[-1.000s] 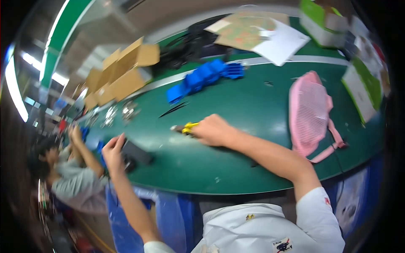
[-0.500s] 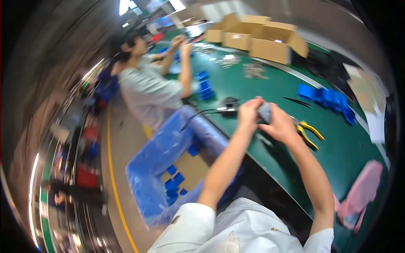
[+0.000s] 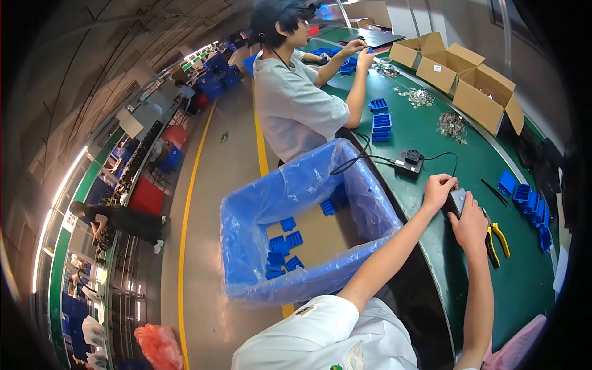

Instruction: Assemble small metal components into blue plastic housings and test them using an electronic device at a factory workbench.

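Note:
Both my hands are together over the green table at the right. My right hand point(image 3: 471, 223) is closed round a dark grey, block-shaped device point(image 3: 457, 198). At its far end, my left hand point(image 3: 438, 192) has its fingers bent and pressed together, beside a thin black cord point(image 3: 455, 161). Whether they grip the cord's end or the device is hidden. The cord leads from a small black box point(image 3: 408, 163) with a round top. Yellow-and-black pliers point(image 3: 497, 239) lie right of my right hand, with black tweezers point(image 3: 494, 192) beyond.
Blue plastic trays point(image 3: 533, 206) line the table's right side. A blue bin point(image 3: 246, 206) with a clear liner, holding blue parts, stands left of the table edge. Metal-part piles point(image 3: 452, 126) and cardboard boxes point(image 3: 484, 98) sit farther back. A co-worker point(image 3: 299, 98) works at the far left.
My view has swung, so the table, bin and co-worker appear farther right, and the picture is sharper. My hands still hold the grey device together, now lower in the picture.

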Motion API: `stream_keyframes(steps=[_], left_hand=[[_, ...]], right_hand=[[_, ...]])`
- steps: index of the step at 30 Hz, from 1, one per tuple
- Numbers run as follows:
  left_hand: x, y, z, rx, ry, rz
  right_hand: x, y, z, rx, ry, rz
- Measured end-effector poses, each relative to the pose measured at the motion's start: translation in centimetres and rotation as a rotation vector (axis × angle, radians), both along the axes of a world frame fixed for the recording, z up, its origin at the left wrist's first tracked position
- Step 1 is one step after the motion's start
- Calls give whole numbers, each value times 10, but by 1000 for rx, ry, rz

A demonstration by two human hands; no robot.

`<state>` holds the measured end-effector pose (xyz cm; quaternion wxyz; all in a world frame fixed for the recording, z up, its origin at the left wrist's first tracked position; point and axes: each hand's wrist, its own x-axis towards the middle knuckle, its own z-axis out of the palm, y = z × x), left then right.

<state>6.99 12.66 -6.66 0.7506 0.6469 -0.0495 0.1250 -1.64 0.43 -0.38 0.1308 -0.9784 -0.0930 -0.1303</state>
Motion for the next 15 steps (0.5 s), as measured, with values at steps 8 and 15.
stream_keyframes(steps=[8,15], left_hand=[[25,10,-2,-689,214,58],[15,12,5,-160,58,59]], right_hand=[[-25,-5,4,-73,-7,-12],[-51,-19,9,-51,-9,5]])
